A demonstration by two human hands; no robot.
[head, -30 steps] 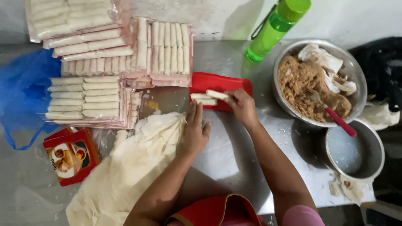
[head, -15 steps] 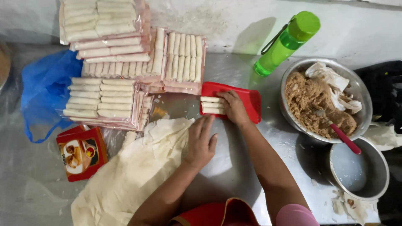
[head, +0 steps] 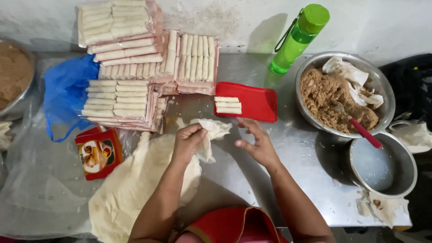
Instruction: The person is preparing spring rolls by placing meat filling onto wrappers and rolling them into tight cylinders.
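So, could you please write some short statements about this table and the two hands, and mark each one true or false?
1. The left hand pinches a thin pale wrapper lifted from the stack of wrappers. True.
2. Five finished rolls lie on the red tray. False: three rolls lie on it, at its left end.
3. The right hand is open and holds nothing. True.
4. The green bottle lies flat inside the metal bowl. False: it stands on the table near the wall, beside the bowl of brown filling.
5. A red-handled utensil rests in the filling bowl. True.
6. The smaller metal pot holds rolls. False: it holds a pale liquid.
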